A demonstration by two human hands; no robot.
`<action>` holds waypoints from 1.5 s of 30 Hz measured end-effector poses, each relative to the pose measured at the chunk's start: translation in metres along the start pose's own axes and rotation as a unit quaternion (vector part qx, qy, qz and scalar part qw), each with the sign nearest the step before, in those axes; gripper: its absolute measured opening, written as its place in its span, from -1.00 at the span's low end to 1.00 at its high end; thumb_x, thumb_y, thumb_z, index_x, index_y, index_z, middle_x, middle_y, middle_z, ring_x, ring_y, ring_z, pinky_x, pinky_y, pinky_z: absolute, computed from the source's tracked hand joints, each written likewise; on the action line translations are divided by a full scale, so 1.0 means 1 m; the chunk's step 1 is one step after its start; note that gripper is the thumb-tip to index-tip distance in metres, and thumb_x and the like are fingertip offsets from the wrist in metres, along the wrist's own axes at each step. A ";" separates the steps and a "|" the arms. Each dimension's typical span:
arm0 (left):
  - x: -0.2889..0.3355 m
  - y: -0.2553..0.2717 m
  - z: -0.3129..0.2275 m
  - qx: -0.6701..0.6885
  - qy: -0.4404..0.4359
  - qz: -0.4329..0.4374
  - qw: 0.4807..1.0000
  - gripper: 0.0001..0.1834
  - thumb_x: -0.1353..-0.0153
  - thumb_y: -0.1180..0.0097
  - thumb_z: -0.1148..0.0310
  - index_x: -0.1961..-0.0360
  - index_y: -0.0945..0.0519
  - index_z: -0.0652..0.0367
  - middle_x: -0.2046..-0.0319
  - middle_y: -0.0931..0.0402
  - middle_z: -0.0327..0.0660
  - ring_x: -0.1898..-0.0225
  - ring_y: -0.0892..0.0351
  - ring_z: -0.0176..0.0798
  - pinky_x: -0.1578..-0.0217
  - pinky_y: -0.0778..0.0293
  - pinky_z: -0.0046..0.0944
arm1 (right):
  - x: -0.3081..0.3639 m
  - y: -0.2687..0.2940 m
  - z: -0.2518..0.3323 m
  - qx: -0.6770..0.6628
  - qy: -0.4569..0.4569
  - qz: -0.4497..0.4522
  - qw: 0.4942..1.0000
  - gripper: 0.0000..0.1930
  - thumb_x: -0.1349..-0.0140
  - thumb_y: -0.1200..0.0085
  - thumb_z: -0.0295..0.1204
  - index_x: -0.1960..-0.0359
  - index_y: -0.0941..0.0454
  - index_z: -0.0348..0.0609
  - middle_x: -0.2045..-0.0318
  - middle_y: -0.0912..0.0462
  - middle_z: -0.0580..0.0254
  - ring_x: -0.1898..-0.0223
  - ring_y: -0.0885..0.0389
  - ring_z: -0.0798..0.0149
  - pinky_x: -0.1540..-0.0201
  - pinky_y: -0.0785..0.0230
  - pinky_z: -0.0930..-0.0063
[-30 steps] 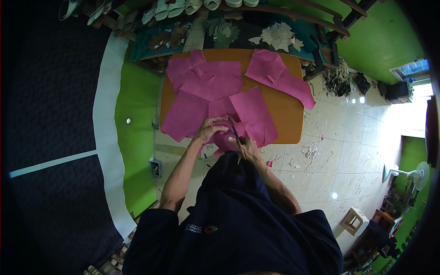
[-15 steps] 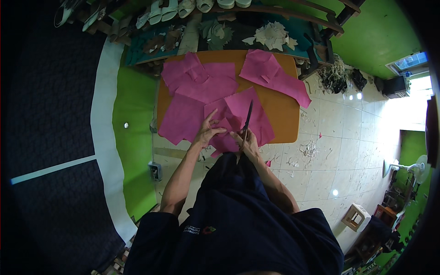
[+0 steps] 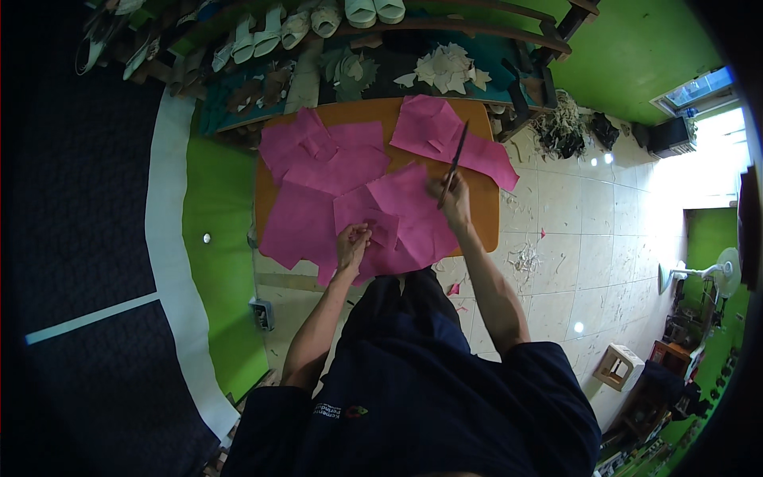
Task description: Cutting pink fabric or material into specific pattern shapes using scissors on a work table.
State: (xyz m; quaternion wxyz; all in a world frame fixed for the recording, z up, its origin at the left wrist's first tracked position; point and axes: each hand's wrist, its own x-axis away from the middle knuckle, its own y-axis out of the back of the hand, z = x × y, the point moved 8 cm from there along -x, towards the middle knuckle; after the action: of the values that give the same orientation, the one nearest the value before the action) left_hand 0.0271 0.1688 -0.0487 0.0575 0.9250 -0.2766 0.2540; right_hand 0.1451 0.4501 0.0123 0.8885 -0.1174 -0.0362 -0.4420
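Note:
My right hand (image 3: 455, 200) grips scissors (image 3: 454, 165) by the handles, their dark blades pointing away from me over the table's right side. My left hand (image 3: 352, 248) is closed, fingertips pinched at the edge of a small pink piece (image 3: 385, 229); the exact grip is hard to see. Under it lies a large pink sheet (image 3: 413, 211), apparently leather or fabric, overhanging the near table edge. More pink sheets (image 3: 338, 163) overlap at the far left. Another pink sheet (image 3: 477, 159) lies at the far right, jutting past the table's edge.
The orange-brown table (image 3: 486, 215) stands before a bench holding cream cut pieces (image 3: 447, 67) and green cut pieces (image 3: 350, 71). Sandals (image 3: 270, 32) line a shelf above. Scraps (image 3: 524, 258) litter the tiled floor to the right. A green wall (image 3: 226, 278) rises at left.
My right hand has moved away and to the right with the scissors, off the near edge. My left hand's spread fingers have closed. The view has shifted slightly.

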 end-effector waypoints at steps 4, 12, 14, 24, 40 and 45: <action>-0.003 0.015 0.017 -0.077 -0.092 -0.066 0.991 -0.79 -0.22 -0.33 0.42 0.16 -0.60 0.21 0.31 -0.53 -0.28 0.31 -0.51 -0.42 0.29 -0.51 -0.37 | -0.031 0.027 0.009 0.074 -0.008 -0.119 0.990 -0.76 -0.26 -0.23 -0.37 0.32 -0.39 -0.19 0.54 -0.54 0.25 0.52 -0.53 0.41 0.44 -0.41 0.46; 0.013 0.015 0.053 0.044 0.052 -0.127 0.990 -0.90 -0.21 -0.20 0.54 0.25 -0.56 0.17 0.37 -0.54 -0.33 0.31 -0.53 -0.43 0.33 -0.51 -0.42 | 0.038 -0.027 -0.070 0.378 -0.052 0.034 0.924 -0.70 -0.15 -0.24 -0.24 0.33 -0.48 -0.22 0.50 -0.66 -0.08 0.37 -0.75 -0.05 0.31 -0.50 0.16; 0.017 0.015 0.045 0.027 0.035 -0.117 0.992 -0.88 -0.19 -0.22 0.52 0.24 -0.58 0.15 0.37 -0.54 -0.34 0.31 -0.53 -0.44 0.30 -0.50 -0.41 | 0.053 -0.047 -0.077 0.370 -0.076 0.086 0.922 -0.60 -0.06 -0.31 -0.16 0.28 -0.50 -0.21 0.41 -0.69 -0.11 0.27 -0.73 -0.12 0.22 -0.50 0.07; 0.018 0.026 -0.037 -0.179 -0.085 -0.040 0.979 -0.80 -0.13 -0.36 0.43 0.21 -0.65 0.17 0.11 -0.65 -0.19 0.03 -0.64 -0.21 -0.03 -0.49 -0.30 | 0.043 -0.083 -0.020 0.189 -0.035 0.258 0.947 -0.69 -0.02 -0.34 -0.40 0.35 -0.42 -0.19 0.58 -0.45 0.31 0.50 -0.46 0.43 0.41 -0.36 0.45; 0.032 0.009 -0.235 0.153 -0.212 0.037 0.965 -0.49 -0.14 -0.30 0.64 -0.16 -0.58 0.27 0.08 -0.67 -0.11 0.15 -0.69 -0.33 0.03 -0.63 -0.38 | 0.104 -0.101 0.079 0.172 -0.089 0.181 0.964 -0.39 -0.25 -0.16 0.18 0.37 -0.52 -0.26 0.64 -0.45 0.32 0.63 -0.46 0.47 0.55 -0.32 0.47; 0.047 0.011 -0.284 0.129 -0.273 0.044 0.952 -0.49 -0.09 -0.32 0.67 -0.13 -0.58 0.31 0.06 -0.65 -0.11 0.13 -0.69 -0.32 0.03 -0.63 -0.36 | 0.133 -0.132 0.095 0.218 -0.014 0.224 0.950 -0.36 -0.25 -0.14 0.18 0.36 -0.50 -0.32 0.65 -0.44 0.17 0.60 -0.46 0.28 0.47 -0.33 0.26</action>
State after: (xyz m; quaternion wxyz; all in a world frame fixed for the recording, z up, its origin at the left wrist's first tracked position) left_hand -0.0697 0.2073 0.2201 -0.1514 0.9454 -0.2872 0.0281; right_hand 0.1249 0.2923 0.1498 0.9681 0.0679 -0.1171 -0.2109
